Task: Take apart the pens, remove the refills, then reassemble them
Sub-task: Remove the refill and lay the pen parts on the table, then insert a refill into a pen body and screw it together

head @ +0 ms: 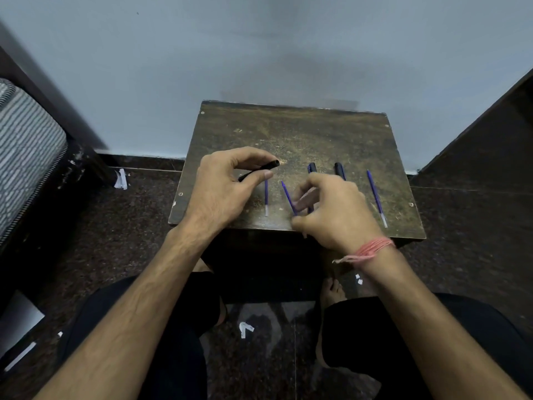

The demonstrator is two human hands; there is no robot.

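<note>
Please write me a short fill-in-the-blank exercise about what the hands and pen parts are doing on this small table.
1. The left hand holds a ____ pen barrel.
2. The right hand pinches a ____ refill.
3. The far-right refill lies on the wooden ____.
4. The pink thread band is on the ____ wrist.

Missing words: black; blue; table; right

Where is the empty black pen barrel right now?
The black pen barrel is held in the left hand, above the table's left side, over a blue refill.

pale wall [259, 53], dark speckled floor [129, 215]
</note>
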